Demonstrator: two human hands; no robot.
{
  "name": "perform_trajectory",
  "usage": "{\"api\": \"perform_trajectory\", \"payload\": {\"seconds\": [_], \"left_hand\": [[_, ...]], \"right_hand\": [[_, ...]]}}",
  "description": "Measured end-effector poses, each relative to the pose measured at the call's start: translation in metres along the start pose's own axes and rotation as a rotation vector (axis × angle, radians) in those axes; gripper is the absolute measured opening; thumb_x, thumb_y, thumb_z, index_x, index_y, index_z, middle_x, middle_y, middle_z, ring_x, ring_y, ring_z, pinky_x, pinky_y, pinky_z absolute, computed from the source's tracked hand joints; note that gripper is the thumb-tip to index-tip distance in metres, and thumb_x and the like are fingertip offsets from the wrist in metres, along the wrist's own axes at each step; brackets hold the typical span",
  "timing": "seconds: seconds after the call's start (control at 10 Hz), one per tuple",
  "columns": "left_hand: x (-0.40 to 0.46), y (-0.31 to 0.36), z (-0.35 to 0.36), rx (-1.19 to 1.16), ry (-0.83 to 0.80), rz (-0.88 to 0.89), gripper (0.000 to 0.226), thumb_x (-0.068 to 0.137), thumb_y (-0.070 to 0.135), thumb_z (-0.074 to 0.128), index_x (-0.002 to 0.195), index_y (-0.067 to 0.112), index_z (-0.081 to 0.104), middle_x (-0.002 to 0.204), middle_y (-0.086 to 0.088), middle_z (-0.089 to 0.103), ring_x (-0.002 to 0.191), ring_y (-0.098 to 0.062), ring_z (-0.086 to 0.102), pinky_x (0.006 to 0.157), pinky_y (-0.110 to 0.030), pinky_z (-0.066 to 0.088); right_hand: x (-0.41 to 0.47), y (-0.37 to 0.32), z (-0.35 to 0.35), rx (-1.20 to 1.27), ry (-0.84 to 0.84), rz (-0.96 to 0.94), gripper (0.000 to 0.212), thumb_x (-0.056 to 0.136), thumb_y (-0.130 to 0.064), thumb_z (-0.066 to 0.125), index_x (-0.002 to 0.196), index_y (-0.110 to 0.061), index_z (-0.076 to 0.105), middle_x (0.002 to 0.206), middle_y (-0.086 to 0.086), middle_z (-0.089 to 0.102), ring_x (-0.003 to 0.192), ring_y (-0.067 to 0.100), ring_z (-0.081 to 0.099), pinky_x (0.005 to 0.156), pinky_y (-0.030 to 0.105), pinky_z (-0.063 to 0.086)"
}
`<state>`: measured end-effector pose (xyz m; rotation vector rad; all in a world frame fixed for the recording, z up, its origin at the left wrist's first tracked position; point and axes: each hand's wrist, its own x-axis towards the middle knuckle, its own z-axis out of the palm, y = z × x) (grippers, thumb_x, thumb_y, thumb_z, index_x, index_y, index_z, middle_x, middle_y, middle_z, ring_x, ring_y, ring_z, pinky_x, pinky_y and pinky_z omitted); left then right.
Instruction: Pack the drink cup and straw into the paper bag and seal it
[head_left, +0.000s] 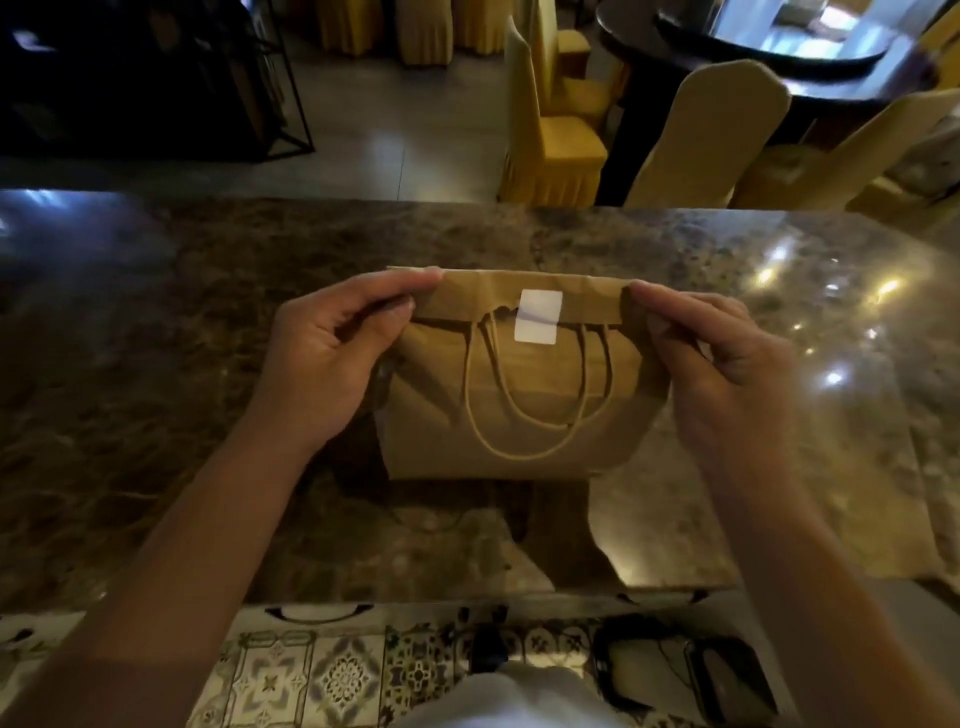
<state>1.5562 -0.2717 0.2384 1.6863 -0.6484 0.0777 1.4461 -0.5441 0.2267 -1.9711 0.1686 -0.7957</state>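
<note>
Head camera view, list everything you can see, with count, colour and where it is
Paper bag: one, brown, centre of the counter, top folded over.
Sticker: one, white, across the fold's edge.
Cord handles: two, tan, hanging down the bag's front.
Counter: one, dark brown marble, under the bag.
Covered chairs: several, yellow, beyond the counter.
Round table: one, dark, upper right.
Cup and straw: not visible.
Left hand: grip pinching the fold's left end.
Right hand: grip pinching the fold's right end.
</note>
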Motion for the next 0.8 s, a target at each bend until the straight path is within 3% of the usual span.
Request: {"api": "perform_trajectory", "payload": {"seconds": [0.3,0.6,0.7,0.8], "left_hand": [[0.086,-0.056,0.034,-0.018,0.007,-0.045,0.044,0.099,0.005,0.060,0.112,0.045,0.073,0.118,0.020,0.073,0.118,-0.006,0.065,0.094,-0.016,0.052],[0.104,-0.083,0.030,-0.015,0.018,-0.086,0.039,0.098,0.012,0.063,0.117,0.045,0.072,0.125,0.013,0.071,0.120,-0.009,0.064,0.093,-0.019,0.054],[0.109,-0.078,0.027,-0.040,-0.027,-0.120,0.042,0.094,0.020,0.068,0.130,0.043,0.065,0.130,0.008,0.067,0.121,-0.010,0.064,0.097,-0.029,0.056],[0.123,-0.065,0.027,-0.109,-0.024,-0.229,0.079,0.084,0.042,0.076,0.151,0.047,0.034,0.143,-0.005,0.059,0.126,-0.017,0.063,0.102,-0.040,0.054]], "right_hand": [[0.079,0.056,0.014,-0.049,-0.007,0.011,0.039,0.096,-0.002,0.062,0.118,-0.032,0.075,0.111,-0.015,0.073,0.114,0.022,0.062,0.093,0.051,0.054],[0.098,0.072,0.021,-0.030,-0.061,0.040,0.026,0.096,-0.015,0.065,0.108,-0.034,0.079,0.116,-0.018,0.071,0.121,0.011,0.060,0.096,0.047,0.055],[0.102,0.071,0.023,0.023,-0.107,0.082,0.025,0.096,-0.019,0.066,0.105,-0.038,0.079,0.121,-0.017,0.068,0.121,0.009,0.061,0.095,0.040,0.057],[0.111,0.065,0.021,0.171,-0.133,0.152,0.022,0.098,-0.015,0.065,0.104,-0.029,0.081,0.126,-0.008,0.068,0.115,0.011,0.067,0.092,0.041,0.060]]}}
